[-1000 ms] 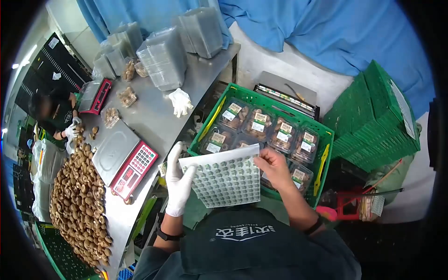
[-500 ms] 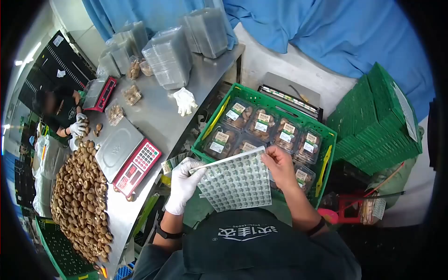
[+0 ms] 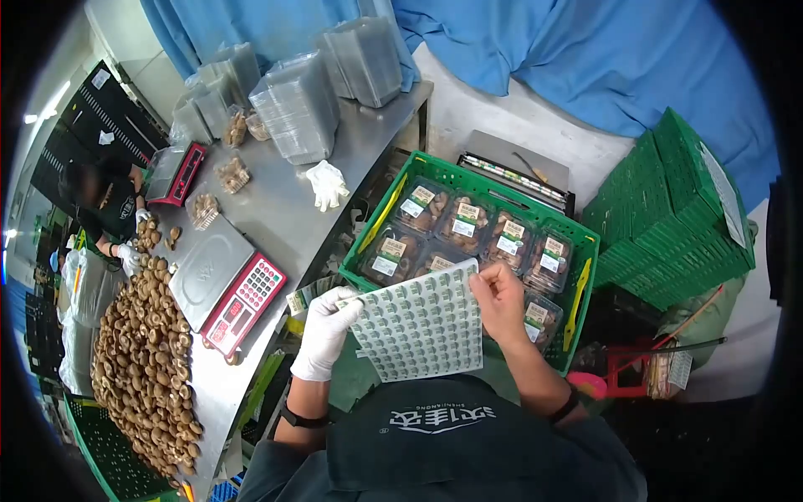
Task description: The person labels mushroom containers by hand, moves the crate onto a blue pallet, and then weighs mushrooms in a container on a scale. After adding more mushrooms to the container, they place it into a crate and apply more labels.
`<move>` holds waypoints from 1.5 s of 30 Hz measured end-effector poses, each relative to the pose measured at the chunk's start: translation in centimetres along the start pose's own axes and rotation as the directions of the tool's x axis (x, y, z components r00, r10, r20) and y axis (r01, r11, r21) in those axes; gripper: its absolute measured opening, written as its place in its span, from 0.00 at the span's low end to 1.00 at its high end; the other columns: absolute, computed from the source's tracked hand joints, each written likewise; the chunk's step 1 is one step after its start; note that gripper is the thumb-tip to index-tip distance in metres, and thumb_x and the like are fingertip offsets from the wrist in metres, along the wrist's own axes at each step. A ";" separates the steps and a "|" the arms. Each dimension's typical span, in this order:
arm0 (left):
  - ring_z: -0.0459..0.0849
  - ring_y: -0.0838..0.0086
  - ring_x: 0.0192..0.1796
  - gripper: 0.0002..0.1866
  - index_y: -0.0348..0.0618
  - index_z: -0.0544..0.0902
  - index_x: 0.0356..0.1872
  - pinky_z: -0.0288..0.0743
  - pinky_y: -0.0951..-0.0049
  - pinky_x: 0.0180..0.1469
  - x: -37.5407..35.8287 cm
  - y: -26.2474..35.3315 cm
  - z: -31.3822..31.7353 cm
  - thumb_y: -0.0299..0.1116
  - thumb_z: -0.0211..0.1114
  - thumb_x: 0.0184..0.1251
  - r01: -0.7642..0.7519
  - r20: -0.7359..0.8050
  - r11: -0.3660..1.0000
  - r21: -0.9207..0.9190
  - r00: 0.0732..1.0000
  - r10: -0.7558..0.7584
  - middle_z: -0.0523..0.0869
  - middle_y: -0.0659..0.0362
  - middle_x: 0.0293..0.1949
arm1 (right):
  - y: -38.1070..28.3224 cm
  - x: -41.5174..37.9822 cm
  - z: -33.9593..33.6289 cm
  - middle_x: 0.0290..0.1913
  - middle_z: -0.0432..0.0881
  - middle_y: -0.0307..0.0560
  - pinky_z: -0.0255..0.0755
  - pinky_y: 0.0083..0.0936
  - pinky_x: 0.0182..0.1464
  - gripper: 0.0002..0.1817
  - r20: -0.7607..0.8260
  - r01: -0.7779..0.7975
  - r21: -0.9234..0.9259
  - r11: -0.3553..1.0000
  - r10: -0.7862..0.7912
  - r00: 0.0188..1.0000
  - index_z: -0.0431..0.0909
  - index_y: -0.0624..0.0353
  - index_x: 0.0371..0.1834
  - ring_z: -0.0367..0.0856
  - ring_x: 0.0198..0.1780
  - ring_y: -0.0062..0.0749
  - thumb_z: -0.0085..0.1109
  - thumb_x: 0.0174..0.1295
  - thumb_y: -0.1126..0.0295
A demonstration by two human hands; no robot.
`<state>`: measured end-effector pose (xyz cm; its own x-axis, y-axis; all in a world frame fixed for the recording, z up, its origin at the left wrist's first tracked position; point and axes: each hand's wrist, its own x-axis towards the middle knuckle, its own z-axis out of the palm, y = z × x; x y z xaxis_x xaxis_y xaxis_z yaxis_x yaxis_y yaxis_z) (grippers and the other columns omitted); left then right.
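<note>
A sheet of small printed stickers is stretched between my two hands, tilted so its rows face me. My left hand, in a white glove, pinches the upper left edge. At the upper right corner, my bare right hand grips the sheet between thumb and fingers. Just beyond lies a green crate holding several clear packs of mushrooms with labels on their lids. The sheet covers part of the near packs. Beside my left hand, a strip of printed labels sticks out at the table edge.
On the steel table are a red-and-white scale, a mushroom heap, an empty glove and stacked clear trays. Stacked green crates stand right. A co-worker works by the heap at far left.
The sheet and both hands have shifted slightly, and the sheet's face is turned more into view. The co-worker's gloved hand has moved down towards the mushroom heap.
</note>
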<state>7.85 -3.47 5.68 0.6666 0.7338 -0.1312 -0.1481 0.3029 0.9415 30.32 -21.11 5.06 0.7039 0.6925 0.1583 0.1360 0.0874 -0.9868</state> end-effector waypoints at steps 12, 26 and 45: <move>0.76 0.86 0.31 0.07 0.42 0.81 0.27 0.69 0.82 0.36 -0.1 -0.4 0.2 0.20 0.66 0.66 -0.253 -0.095 0.939 0.235 0.955 0.281 0.82 0.67 0.28 | -1.2 0.9 0.3 0.44 0.78 0.45 0.72 0.19 0.44 0.07 -0.008 0.353 -0.236 0.905 -0.365 0.931 0.74 0.66 0.34 0.76 0.42 0.23 0.65 0.60 0.82; 0.71 0.89 0.30 0.08 0.40 0.81 0.31 0.65 0.84 0.33 0.6 -0.9 2.0 0.29 0.63 0.73 -0.166 -0.388 0.963 0.210 0.891 0.238 0.80 0.70 0.27 | -0.2 -0.3 2.0 0.39 0.77 0.37 0.67 0.14 0.35 0.08 -0.023 0.050 0.110 0.993 -0.048 0.999 0.70 0.60 0.34 0.72 0.33 0.11 0.61 0.67 0.79; 0.70 0.89 0.30 0.05 0.38 0.82 0.34 0.67 0.83 0.34 1.3 0.3 1.4 0.26 0.64 0.72 -0.345 -0.248 0.839 0.421 0.846 0.473 0.80 0.69 0.27 | -4.2 3.1 -0.3 0.41 0.80 0.42 0.75 0.29 0.45 0.16 0.421 0.303 -0.377 0.875 -0.130 0.898 0.81 0.58 0.50 0.81 0.42 0.35 0.68 0.58 0.74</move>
<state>9.70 -3.23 6.18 0.3124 0.9145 0.2570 -0.0463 -0.2556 0.9657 32.13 -19.53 9.67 0.3208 0.9117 0.2568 0.5953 0.0168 -0.8033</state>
